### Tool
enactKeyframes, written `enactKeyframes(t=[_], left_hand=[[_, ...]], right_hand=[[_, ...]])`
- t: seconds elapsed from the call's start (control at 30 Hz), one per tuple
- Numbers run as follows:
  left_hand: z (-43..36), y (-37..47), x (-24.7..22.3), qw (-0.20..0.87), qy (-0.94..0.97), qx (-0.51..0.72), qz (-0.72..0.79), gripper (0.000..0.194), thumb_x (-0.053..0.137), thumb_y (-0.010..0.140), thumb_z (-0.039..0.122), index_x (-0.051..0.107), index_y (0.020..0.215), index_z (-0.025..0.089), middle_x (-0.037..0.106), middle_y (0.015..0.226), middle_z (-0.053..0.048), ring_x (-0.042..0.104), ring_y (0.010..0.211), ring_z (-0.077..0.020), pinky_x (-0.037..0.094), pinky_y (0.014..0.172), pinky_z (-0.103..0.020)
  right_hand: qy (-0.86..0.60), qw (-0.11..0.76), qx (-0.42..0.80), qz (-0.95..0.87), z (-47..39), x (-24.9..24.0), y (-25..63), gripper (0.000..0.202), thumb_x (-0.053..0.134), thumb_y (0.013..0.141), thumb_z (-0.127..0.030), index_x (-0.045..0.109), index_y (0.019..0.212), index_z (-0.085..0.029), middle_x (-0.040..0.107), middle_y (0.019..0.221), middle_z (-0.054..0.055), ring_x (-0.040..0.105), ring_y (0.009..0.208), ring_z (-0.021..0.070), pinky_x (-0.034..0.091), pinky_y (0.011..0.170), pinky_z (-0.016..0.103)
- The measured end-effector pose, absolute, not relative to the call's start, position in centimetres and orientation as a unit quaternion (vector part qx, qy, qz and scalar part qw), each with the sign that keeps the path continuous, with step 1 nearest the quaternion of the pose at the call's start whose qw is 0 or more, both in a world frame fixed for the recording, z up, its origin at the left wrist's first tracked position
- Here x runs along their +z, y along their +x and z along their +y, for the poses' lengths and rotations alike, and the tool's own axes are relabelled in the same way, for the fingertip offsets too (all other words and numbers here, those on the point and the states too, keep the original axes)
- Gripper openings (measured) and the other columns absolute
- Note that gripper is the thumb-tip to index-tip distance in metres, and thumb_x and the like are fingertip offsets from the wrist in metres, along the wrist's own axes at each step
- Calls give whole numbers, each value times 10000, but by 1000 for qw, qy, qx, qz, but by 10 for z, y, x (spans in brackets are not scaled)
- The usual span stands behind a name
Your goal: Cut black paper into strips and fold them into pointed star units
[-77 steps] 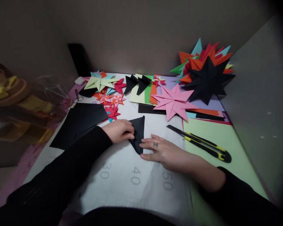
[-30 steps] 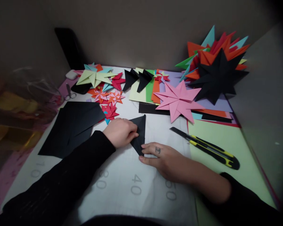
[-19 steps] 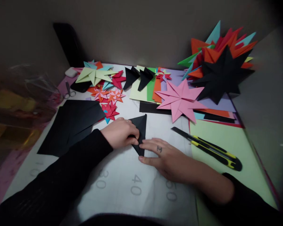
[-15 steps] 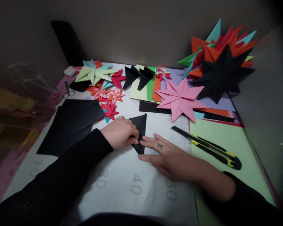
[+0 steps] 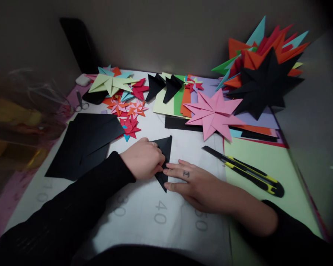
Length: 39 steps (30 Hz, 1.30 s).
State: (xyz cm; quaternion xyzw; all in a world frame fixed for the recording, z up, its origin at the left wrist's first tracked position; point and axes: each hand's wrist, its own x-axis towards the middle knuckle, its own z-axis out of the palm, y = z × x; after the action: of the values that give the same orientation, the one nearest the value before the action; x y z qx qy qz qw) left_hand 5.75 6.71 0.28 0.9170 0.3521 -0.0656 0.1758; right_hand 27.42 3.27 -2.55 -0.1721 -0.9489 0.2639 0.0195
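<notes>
A small piece of folded black paper (image 5: 165, 147) lies on the white sheet between my hands, pointed at its top and bottom ends. My left hand (image 5: 144, 159) is curled over its left side, thumb and fingers closed and pressing on it; part of the paper is hidden beneath. From the right, my right hand (image 5: 195, 183) lies low with its fingers stretched out, and the fingertips touch the paper's right edge. A yellow-and-black utility knife (image 5: 251, 175) with its blade out rests to the right of that hand.
Larger black paper sheets (image 5: 80, 144) lie at left. Behind are two black folded pieces (image 5: 155, 87), a pink paper star (image 5: 215, 112), several small stars (image 5: 130, 127) and scissors (image 5: 81, 103). A black star (image 5: 268, 85) leans before other colourful ones. Pale green paper (image 5: 255, 151) lies under the knife.
The folded black paper has slid slightly toward me, its lower point now showing further below my fingers. Both hands stay at it. The whole view has shifted a little.
</notes>
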Motion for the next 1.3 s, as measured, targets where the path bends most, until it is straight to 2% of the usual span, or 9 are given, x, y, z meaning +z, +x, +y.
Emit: enactKeyframes(t=[0.23,0.43,0.57,0.7,0.8,1.0,1.17,1.3], left_hand=[[64,55,1,177,912,-56,366,125,554,791,259,652,738,204,659,741,-17,591,754,-194,327,621,-311],[63,56,-3,137,921,-39,363,131,593,794,289,637,714,196,652,704,-10,579,767,-196,292,637,-325],[63,57,-3,147,915,-44,372,128,610,789,307,642,719,204,655,703,0,578,750,-188,278,635,-318],[65,58,-1,163,906,-57,385,118,623,777,310,646,717,211,655,710,6,584,761,-192,284,635,-315],[65,58,0,168,903,-60,390,113,618,776,303,650,719,211,654,711,4,590,765,-195,295,645,-318],[64,60,1,172,897,-52,405,126,594,777,288,656,708,203,665,718,-15,601,755,-199,314,645,-318],[63,60,1,178,890,-46,417,126,592,767,283,665,695,209,670,712,-16,602,738,-202,318,647,-329],[64,61,1,188,887,-44,419,119,597,762,281,670,699,211,675,722,-18,604,737,-202,324,652,-330]], right_hand=[[-170,23,264,-949,32,-28,275,379,496,818,-120,569,1174,-226,447,1366,120,294,1321,244,231,1059,516],[-169,35,267,-948,32,-28,275,344,530,816,-141,589,1146,-220,473,1345,123,332,1301,247,244,1056,511],[-172,34,274,-946,33,-26,274,344,514,821,-130,590,1145,-217,477,1339,124,330,1301,248,248,1054,511],[-182,37,277,-943,33,-23,273,407,448,846,-120,518,1242,-189,490,1325,108,346,1290,219,255,1072,457],[-182,41,262,-947,31,-23,271,464,429,843,-115,466,1301,-183,484,1330,113,325,1298,238,273,1060,465],[-158,48,236,-958,30,-28,271,461,475,806,-110,523,1258,-188,494,1294,158,312,1291,281,316,1020,467],[-142,54,227,-962,30,-31,272,437,489,811,-108,547,1236,-193,512,1269,158,350,1264,269,305,1028,458],[-137,54,230,-962,31,-31,274,413,501,810,-108,574,1205,-207,498,1282,150,326,1281,279,306,1028,469]])
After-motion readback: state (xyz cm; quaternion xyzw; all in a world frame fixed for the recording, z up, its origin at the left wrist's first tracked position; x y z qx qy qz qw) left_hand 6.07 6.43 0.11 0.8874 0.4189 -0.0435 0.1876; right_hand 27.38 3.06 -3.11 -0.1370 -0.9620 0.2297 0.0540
